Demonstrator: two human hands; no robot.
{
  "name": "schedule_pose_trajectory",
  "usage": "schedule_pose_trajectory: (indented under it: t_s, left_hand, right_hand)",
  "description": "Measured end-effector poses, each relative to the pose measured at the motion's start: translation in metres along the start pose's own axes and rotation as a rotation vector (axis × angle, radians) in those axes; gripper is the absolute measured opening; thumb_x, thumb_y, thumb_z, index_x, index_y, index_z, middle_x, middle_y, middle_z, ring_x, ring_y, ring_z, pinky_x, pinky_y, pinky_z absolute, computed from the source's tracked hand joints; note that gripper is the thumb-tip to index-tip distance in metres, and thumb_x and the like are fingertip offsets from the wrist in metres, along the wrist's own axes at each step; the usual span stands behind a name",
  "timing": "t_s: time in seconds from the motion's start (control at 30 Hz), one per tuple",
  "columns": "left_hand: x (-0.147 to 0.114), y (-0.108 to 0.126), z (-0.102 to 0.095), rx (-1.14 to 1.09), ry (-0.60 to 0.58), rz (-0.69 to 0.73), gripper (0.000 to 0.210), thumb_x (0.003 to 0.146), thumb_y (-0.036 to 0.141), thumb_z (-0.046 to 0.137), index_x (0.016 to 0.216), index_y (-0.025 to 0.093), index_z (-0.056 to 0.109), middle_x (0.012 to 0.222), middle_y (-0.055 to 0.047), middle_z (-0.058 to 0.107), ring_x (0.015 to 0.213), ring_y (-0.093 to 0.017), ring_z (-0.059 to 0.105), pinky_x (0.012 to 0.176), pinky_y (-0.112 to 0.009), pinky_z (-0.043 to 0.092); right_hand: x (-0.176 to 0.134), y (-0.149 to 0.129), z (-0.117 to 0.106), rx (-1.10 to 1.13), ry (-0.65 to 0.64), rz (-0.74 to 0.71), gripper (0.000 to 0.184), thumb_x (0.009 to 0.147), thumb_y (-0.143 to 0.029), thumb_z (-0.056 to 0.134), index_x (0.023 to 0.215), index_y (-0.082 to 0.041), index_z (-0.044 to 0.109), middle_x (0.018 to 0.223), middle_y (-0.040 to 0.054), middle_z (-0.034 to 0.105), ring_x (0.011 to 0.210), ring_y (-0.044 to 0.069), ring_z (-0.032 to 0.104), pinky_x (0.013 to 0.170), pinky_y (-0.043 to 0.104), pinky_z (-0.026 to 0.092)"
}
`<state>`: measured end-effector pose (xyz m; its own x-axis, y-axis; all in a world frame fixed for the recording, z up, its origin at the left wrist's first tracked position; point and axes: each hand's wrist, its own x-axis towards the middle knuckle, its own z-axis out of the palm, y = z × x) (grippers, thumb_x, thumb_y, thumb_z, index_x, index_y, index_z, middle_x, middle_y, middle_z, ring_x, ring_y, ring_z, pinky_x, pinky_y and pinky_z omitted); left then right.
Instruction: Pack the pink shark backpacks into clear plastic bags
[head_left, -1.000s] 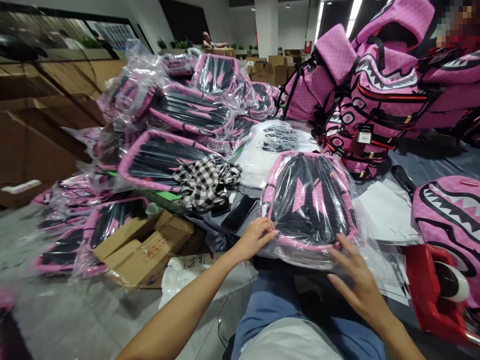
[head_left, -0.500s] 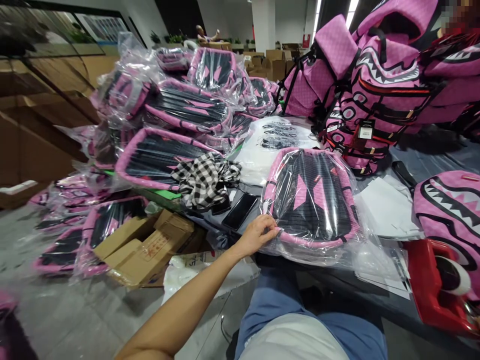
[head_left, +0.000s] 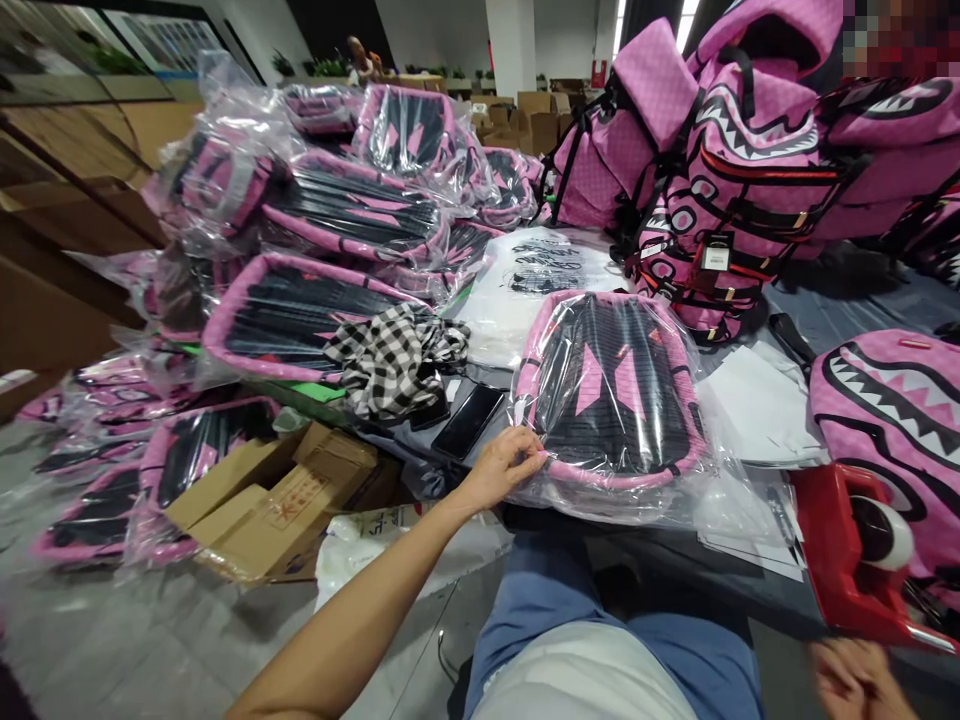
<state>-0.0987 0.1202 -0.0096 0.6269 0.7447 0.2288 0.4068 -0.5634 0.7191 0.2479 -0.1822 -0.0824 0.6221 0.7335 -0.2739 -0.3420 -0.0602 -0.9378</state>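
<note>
A pink and black backpack (head_left: 611,385) lies in a clear plastic bag (head_left: 720,470) at the table's front edge, its black back panel facing up. At its near left corner, my left hand (head_left: 506,468) pinches the plastic, fingers pressed together. Low at the right edge, my right hand (head_left: 859,678) is slightly blurred, with curled fingers; anything in them is too small to make out. Just above it stands a red tape dispenser (head_left: 832,560) holding a roll of tape (head_left: 889,535).
Bagged backpacks (head_left: 300,320) are piled on the left, with a checked cloth (head_left: 390,360) and a phone (head_left: 469,422) nearby. Unbagged pink backpacks (head_left: 750,190) stack at the back right. White sheets (head_left: 761,405) lie right of the bag. An open carton (head_left: 285,500) sits below left.
My right hand has come into view at the lower right, below the tape dispenser. My left hand keeps its pinch on the bag's corner. The camera view has shifted slightly right.
</note>
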Motion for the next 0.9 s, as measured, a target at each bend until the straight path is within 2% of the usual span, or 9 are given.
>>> schedule_pose_trajectory:
  t_s: [0.07,0.13,0.2,0.3,0.43,0.57,0.7,0.8,0.9]
  left_hand:
    - [0.0,0.002,0.001,-0.002,0.002,-0.005,0.026,0.092,0.038,0.058,0.072,0.023,0.055,0.093,-0.002,0.069,0.095,-0.02,0.061,0.089,-0.033,0.044]
    - [0.0,0.004,0.001,-0.009,0.011,-0.005,0.025,0.092,0.036,0.058,0.072,0.022,0.055,0.093,-0.002,0.069,0.094,-0.02,0.061,0.088,-0.033,0.044]
    - [0.0,0.006,0.002,-0.014,0.026,-0.004,0.024,0.092,0.035,0.058,0.072,0.022,0.055,0.092,-0.002,0.068,0.094,-0.02,0.06,0.088,-0.033,0.043]
    - [-0.001,0.007,0.003,-0.021,0.039,-0.011,0.024,0.092,0.035,0.058,0.072,0.022,0.055,0.093,-0.003,0.068,0.095,-0.02,0.06,0.088,-0.033,0.043]
    - [-0.004,0.007,0.006,-0.043,0.074,-0.03,0.024,0.093,0.035,0.059,0.072,0.022,0.055,0.094,-0.003,0.068,0.095,-0.02,0.06,0.088,-0.033,0.044]
    - [-0.006,0.005,0.009,-0.078,0.106,-0.02,0.024,0.093,0.033,0.059,0.072,0.021,0.056,0.093,-0.003,0.068,0.096,-0.021,0.061,0.089,-0.034,0.044]
    - [-0.007,0.006,0.008,-0.091,0.107,-0.013,0.025,0.094,0.033,0.06,0.072,0.021,0.056,0.094,-0.003,0.068,0.097,-0.021,0.061,0.09,-0.034,0.043]
    - [-0.006,0.005,0.007,-0.073,0.09,-0.011,0.025,0.095,0.034,0.059,0.073,0.021,0.057,0.094,-0.002,0.068,0.096,-0.02,0.06,0.089,-0.033,0.043]
    - [-0.005,0.003,0.009,-0.044,0.083,-0.014,0.025,0.095,0.035,0.057,0.075,0.021,0.057,0.094,-0.003,0.068,0.095,-0.02,0.06,0.089,-0.034,0.044]
  right_hand:
    - [-0.001,-0.002,0.045,-0.039,-0.089,0.01,0.051,0.079,-0.064,0.068,0.068,-0.026,0.036,0.06,-0.0065,0.027,0.048,0.011,0.026,0.041,0.026,0.03]
    - [-0.001,-0.02,0.097,-0.2,-0.309,-0.035,0.04,0.088,-0.061,0.062,0.077,-0.025,0.048,0.063,-0.0055,0.036,0.052,0.011,0.032,0.046,0.025,0.03]
    - [0.008,-0.049,0.151,-0.449,-0.56,-0.281,0.035,0.093,-0.054,0.06,0.08,-0.023,0.052,0.067,-0.0044,0.041,0.058,0.012,0.037,0.053,0.025,0.032]
    - [0.041,-0.089,0.225,-0.764,-0.91,-0.58,0.034,0.098,-0.049,0.052,0.079,-0.022,0.05,0.07,-0.0039,0.045,0.064,0.012,0.039,0.06,0.026,0.032]
    - [0.096,-0.102,0.293,-1.213,-1.271,-0.66,0.025,0.097,-0.042,0.056,0.081,-0.022,0.051,0.068,-0.0055,0.05,0.06,0.012,0.042,0.058,0.025,0.028]
    - [0.122,-0.097,0.304,-1.485,-1.167,-0.75,0.031,0.087,-0.048,0.072,0.096,-0.023,0.056,0.071,-0.004,0.059,0.063,0.015,0.053,0.058,0.025,0.032]
    - [0.108,-0.095,0.271,-1.457,-0.904,-1.166,0.016,0.098,-0.034,0.058,0.101,-0.02,0.064,0.092,0.0086,0.068,0.084,0.022,0.064,0.069,0.031,0.045]
    - [0.085,-0.08,0.247,-1.361,-1.004,-1.374,0.032,0.1,-0.026,0.051,0.13,-0.026,0.061,0.131,0.0146,0.063,0.118,0.026,0.06,0.092,0.039,0.049]
    - [0.069,-0.058,0.243,-1.431,-1.076,-1.38,0.044,0.099,-0.03,0.055,0.143,-0.027,0.053,0.153,0.0164,0.048,0.137,0.029,0.049,0.102,0.045,0.046]
